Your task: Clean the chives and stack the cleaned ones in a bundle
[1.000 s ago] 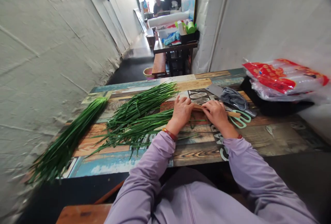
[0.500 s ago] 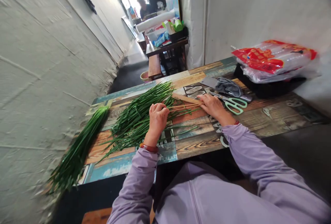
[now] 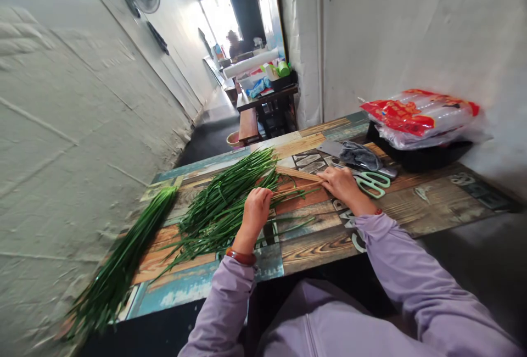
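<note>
My right hand (image 3: 338,182) is closed around one end of a bundle of thin bamboo skewers (image 3: 298,173), whose other ends point left toward the greens. One skewer stands apart from the bundle and runs to my left hand (image 3: 256,208), which pinches around its far end. Whether a green blade is also in that pinch, I cannot make out. Under and beyond my left hand spreads a loose pile of long, dark green garlic chives (image 3: 222,192). A few stray blades lie between my hands.
A second chive bunch (image 3: 135,247) lies along the table's left end by the wall. Right of my right hand are green-handled scissors (image 3: 373,184), a grey cloth (image 3: 360,156) and a flat metal blade (image 3: 329,148). A red-and-clear plastic package (image 3: 420,115) sits on a black tray (image 3: 424,156).
The view has tilted up, so a wall fan now shows. My left hand has shifted slightly nearer me and to the right; my right hand keeps its hold on the skewers.
</note>
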`<action>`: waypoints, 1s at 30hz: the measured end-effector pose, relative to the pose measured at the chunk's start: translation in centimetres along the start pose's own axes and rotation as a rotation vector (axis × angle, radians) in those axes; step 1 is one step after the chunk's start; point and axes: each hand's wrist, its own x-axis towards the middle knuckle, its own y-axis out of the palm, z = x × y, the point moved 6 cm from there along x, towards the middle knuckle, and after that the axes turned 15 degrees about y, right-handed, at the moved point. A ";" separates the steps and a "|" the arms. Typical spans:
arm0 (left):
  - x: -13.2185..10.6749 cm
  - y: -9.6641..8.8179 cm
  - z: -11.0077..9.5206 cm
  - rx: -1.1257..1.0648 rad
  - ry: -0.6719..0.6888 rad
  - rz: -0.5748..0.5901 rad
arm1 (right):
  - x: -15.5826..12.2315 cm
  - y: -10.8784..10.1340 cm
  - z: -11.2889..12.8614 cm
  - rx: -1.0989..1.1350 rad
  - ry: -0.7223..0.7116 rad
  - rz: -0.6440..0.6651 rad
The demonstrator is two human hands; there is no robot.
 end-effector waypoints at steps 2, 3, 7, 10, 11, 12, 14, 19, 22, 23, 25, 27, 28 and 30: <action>-0.6 -0.6 0.5 -0.025 -0.026 -0.048 | 0.0 -0.2 -0.4 -0.002 0.009 -0.021; -1.0 -1.0 0.9 -0.045 -0.045 -0.073 | 0.0 -0.4 -0.6 0.002 0.019 -0.032; -3.2 -3.1 3.3 -0.155 -0.202 -0.178 | 0.0 -0.7 -2.4 0.009 0.131 -0.057; -5.1 -4.9 4.7 -0.242 -0.366 -0.251 | -0.1 -0.4 -3.8 -0.011 0.237 -0.070; -5.6 -5.4 4.8 -0.269 -0.398 -0.275 | -0.1 -0.3 -4.1 -0.010 0.265 -0.077; -6.0 -5.8 4.7 -0.291 -0.418 -0.297 | -0.2 -0.2 -4.4 0.002 0.288 -0.085; -6.6 -6.4 4.4 -0.317 -0.435 -0.324 | -0.1 -0.8 -4.7 0.085 0.320 -0.131; -7.2 -6.6 3.2 -0.329 -0.415 -0.329 | -1.5 -7.0 -2.9 0.447 0.334 -0.525; -6.3 -6.1 2.2 -0.345 -0.358 -0.299 | -2.8 -10.0 2.6 0.422 0.059 -0.533; -5.7 -5.8 1.7 -0.351 -0.330 -0.279 | -3.2 -10.2 4.9 0.372 -0.076 -0.460; -4.5 -5.0 0.5 -0.367 -0.267 -0.232 | -4.1 -9.2 8.9 0.254 -0.315 -0.254; -3.6 -4.2 -0.7 -0.377 -0.204 -0.182 | -4.9 -7.6 10.8 0.213 -0.415 -0.075; -3.3 -3.8 -1.2 -0.381 -0.177 -0.160 | -5.3 -6.7 11.1 0.227 -0.425 0.000; -3.1 -2.9 -1.9 -0.396 -0.140 -0.118 | -5.8 -5.4 10.4 0.288 -0.404 0.079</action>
